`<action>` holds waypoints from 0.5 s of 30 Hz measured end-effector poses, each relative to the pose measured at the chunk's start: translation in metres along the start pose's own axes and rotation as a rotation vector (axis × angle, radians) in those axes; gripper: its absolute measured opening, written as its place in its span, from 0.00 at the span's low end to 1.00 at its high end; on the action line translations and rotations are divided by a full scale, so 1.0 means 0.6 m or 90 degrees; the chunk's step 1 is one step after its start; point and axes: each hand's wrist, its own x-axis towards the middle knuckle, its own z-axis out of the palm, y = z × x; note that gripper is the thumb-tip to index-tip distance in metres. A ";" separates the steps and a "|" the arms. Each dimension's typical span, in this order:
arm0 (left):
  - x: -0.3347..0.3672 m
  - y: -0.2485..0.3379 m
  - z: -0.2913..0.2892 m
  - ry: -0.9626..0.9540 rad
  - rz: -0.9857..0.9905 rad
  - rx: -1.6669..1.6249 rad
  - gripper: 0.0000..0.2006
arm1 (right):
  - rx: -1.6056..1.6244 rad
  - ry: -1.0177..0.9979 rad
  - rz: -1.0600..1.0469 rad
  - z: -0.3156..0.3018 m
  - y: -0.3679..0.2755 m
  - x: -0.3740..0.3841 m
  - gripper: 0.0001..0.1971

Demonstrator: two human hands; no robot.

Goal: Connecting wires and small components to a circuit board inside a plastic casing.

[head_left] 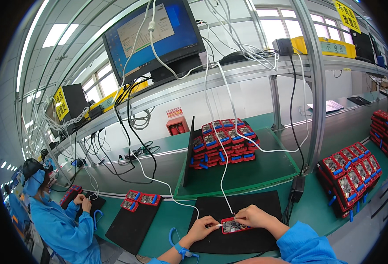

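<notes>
Red rectangular plastic-cased circuit module (231,226) flat on black rubber bench mat (255,207), long axis L–R. R hand (252,216) pinches its right end from above; L hand (201,228) pinches white cable plug (216,225) at module's left edge, closer to that port. Mat front edge near; open room behind, toward green tray (264,169).

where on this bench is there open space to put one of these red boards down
Open: the black mat behind the red board between the left hand and right hand; the second black mat in front of three red boards; the green tray in front of its stack. Crowded: the right-hand stack.
</notes>
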 end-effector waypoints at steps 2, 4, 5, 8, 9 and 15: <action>-0.001 -0.001 0.000 0.003 -0.002 -0.002 0.07 | -0.008 -0.012 0.006 -0.005 -0.006 0.002 0.06; 0.000 -0.001 0.000 0.004 -0.004 -0.004 0.07 | -0.017 -0.024 0.014 -0.006 -0.007 0.003 0.05; 0.000 0.000 0.000 0.003 -0.005 -0.005 0.07 | -0.014 -0.022 0.013 -0.006 -0.006 0.003 0.06; -0.002 -0.001 0.000 0.003 -0.006 -0.001 0.07 | -0.014 -0.020 0.010 -0.003 -0.004 0.002 0.06; -0.003 -0.001 0.001 0.002 -0.007 0.001 0.07 | -0.016 -0.021 0.010 -0.003 -0.005 0.001 0.06; -0.001 -0.002 -0.003 -0.005 -0.010 0.001 0.06 | -0.019 -0.025 0.011 -0.005 -0.006 0.003 0.05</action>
